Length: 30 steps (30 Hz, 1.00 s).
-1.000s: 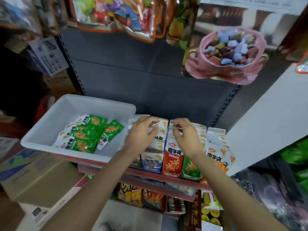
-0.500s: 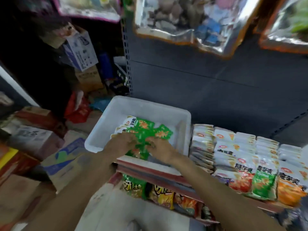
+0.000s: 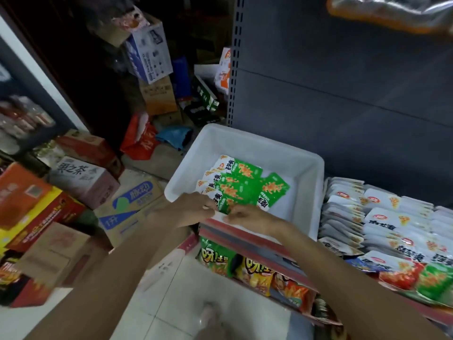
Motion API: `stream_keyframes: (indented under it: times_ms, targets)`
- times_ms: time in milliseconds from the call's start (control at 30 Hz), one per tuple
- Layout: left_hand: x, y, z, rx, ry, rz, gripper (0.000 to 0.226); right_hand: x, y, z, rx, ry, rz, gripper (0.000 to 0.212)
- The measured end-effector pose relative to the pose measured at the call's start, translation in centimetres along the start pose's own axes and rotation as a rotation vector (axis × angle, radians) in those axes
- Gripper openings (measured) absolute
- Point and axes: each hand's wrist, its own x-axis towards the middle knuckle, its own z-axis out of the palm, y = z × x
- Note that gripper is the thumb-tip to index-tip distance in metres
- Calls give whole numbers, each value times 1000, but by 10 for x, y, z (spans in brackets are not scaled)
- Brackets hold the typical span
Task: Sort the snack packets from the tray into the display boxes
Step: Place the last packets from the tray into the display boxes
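Pinching green-and-white snack packets (image 3: 241, 190) (glossy) in tray (image 3: 247, 141), both hands' fingers (image 3: 208, 209).

Dim indoor light, brightest on the white tray (image 3: 247, 143) and pale floor tiles (image 3: 171, 303); the upper left sinks into near-black shadow. Wide-angle bending curves the edges, and motion blur smears the corners and hanging bags (image 3: 392, 13).

Packets (image 3: 241, 186) sit in the tray (image 3: 289, 155) on the shelf (image 3: 245, 235), display boxes (image 3: 382, 227) right beside it, cartons (image 3: 83, 177) on the floor to the left.
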Motion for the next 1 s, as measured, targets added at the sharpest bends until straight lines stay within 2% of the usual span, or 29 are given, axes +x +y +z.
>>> stream_keyframes:
  times_ms: [67,167,300,400,467,533,600,700,767,900,933,1000]
  targets:
    - [-4,5,-3,-79,0,33,26,1,1,2,97,70,-58,20]
    - [-12,0,-2,-202,83,95,19,0,1,3,189,165,-136,20]
    - [-16,2,3,-310,221,111,15,-2,-2,7,176,261,-186,41]
    - [-15,9,6,-357,322,93,12,-5,-2,7,240,330,-199,44]
    - [-12,12,8,-308,341,87,13,-9,-3,4,330,371,-205,37]
    - [-9,10,9,-211,337,45,16,-14,-1,3,470,413,-190,19]
    - [-5,9,9,-228,351,11,9,-17,3,1,555,464,-181,9]
    - [-3,18,4,-270,421,10,9,-27,11,-6,605,556,-203,15]
    - [-1,30,-3,-411,440,11,22,-38,13,-14,649,602,-233,27]
    - [-2,70,-10,-907,427,-72,47,-71,18,-34,783,672,-288,21]
    - [-2,82,-10,-1015,416,-92,48,-81,22,-40,801,703,-316,22]
    - [-3,109,-9,-1096,457,-77,32,-103,30,-54,804,777,-355,24]
